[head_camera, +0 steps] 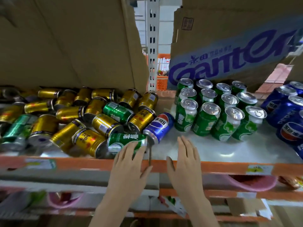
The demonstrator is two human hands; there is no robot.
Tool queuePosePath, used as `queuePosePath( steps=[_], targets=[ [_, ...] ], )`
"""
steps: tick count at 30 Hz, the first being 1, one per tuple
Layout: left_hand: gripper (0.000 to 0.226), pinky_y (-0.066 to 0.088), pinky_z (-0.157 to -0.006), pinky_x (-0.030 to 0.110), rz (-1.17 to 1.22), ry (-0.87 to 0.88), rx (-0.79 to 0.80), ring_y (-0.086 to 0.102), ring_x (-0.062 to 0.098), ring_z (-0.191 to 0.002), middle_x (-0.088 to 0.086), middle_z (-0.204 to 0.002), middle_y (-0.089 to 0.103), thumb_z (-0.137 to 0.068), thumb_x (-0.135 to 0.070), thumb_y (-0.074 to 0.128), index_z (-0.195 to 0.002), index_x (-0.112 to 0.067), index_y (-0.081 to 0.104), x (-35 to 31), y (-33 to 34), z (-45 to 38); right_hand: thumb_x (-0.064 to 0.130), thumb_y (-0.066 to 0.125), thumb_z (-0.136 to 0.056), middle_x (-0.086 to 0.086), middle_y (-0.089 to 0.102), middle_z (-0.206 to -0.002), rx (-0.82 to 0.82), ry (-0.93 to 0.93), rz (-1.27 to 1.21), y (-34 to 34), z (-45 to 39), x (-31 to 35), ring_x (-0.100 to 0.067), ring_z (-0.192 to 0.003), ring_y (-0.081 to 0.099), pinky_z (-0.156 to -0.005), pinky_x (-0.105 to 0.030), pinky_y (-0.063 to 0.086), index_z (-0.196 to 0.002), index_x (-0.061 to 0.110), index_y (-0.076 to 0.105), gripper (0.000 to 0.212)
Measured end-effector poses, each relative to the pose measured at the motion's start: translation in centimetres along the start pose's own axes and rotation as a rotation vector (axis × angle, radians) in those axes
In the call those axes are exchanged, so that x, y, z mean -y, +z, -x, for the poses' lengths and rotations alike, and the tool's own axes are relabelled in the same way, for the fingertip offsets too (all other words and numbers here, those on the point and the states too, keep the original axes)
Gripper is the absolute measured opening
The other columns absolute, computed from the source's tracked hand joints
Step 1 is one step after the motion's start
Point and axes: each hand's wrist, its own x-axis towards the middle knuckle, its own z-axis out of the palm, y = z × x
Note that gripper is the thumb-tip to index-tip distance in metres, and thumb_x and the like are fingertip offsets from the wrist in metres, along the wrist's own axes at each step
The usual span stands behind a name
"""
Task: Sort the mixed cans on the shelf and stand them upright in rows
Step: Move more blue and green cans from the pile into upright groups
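A heap of gold cans lies on its side over the left half of the shelf, with a few green cans mixed in. At its right end lie a green can and a blue Pepsi can. My left hand reaches over the shelf edge, straight fingers touching the lying green can. My right hand hovers open over bare shelf, holding nothing. Upright green cans stand in rows at the right, and upright blue Pepsi cans at the far right.
Large cardboard boxes stand behind the heap, and a printed box behind the green rows. A perforated metal upright divides them. The orange shelf edge runs across the front, with pink items on the shelf below.
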Motion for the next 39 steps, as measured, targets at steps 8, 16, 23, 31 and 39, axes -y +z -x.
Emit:
queuePosePath(
  steps=[8, 16, 23, 31, 39],
  targets=[
    [0.066, 0.043, -0.095, 0.046, 0.016, -0.204, -0.048, 0.052, 0.036, -0.117, 0.013, -0.126, 0.055, -0.070, -0.029, 0.079, -0.127, -0.008, 0.053, 5.6, -3.0, 2.3, 0.028, 0.078, -0.070, -0.010, 0.055, -0.129, 0.136, -0.288, -0.106, 0.4, -1.9, 5.5, -0.029, -0.122, 0.049, -0.106, -0.043, 0.032, -0.132, 0.004, 0.047, 0.073],
    [0.069, 0.028, -0.108, 0.037, 0.072, -0.287, -0.023, 0.030, 0.025, -0.134, 0.003, -0.146, 0.033, -0.087, -0.038, 0.060, -0.144, -0.018, 0.030, 11.3, -5.2, 3.1, 0.053, 0.065, -0.077, 0.003, 0.029, -0.148, 0.457, -0.515, -0.082, 0.9, -6.0, 10.1, -0.016, -0.137, 0.022, -0.114, -0.037, 0.020, -0.147, 0.018, 0.020, 0.090],
    [0.070, 0.030, -0.107, 0.036, 0.058, -0.257, -0.008, 0.033, 0.027, -0.133, 0.006, -0.145, 0.036, -0.086, -0.040, 0.060, -0.144, -0.016, 0.030, 13.1, -5.3, 1.9, 0.043, 0.063, -0.083, 0.002, 0.015, -0.155, 0.699, -0.575, 0.206, 1.2, -7.6, 9.6, -0.013, -0.143, 0.006, -0.115, -0.033, -0.002, -0.149, 0.019, 0.007, 0.090],
    [0.068, 0.018, -0.113, 0.028, 0.046, -0.087, -0.007, 0.017, 0.018, -0.140, -0.003, -0.152, 0.020, -0.093, -0.048, 0.045, -0.148, -0.025, 0.013, 11.5, -5.6, -2.1, 0.031, 0.060, -0.083, 0.004, 0.028, -0.150, 0.673, -0.515, 0.210, 1.1, -7.2, 9.2, -0.012, -0.138, 0.022, -0.115, -0.029, 0.006, -0.149, 0.021, 0.013, 0.081],
    [0.064, 0.020, -0.113, 0.029, -0.010, 0.023, 0.007, 0.018, 0.017, -0.140, -0.003, -0.151, 0.022, -0.093, -0.046, 0.045, -0.147, -0.024, 0.018, 12.2, -6.7, -5.5, 0.034, 0.061, -0.074, 0.005, 0.047, -0.131, 0.489, -0.462, 0.129, -0.7, -7.3, 9.7, -0.015, -0.123, 0.039, -0.104, -0.024, 0.025, -0.141, 0.024, 0.035, 0.073]
  ],
)
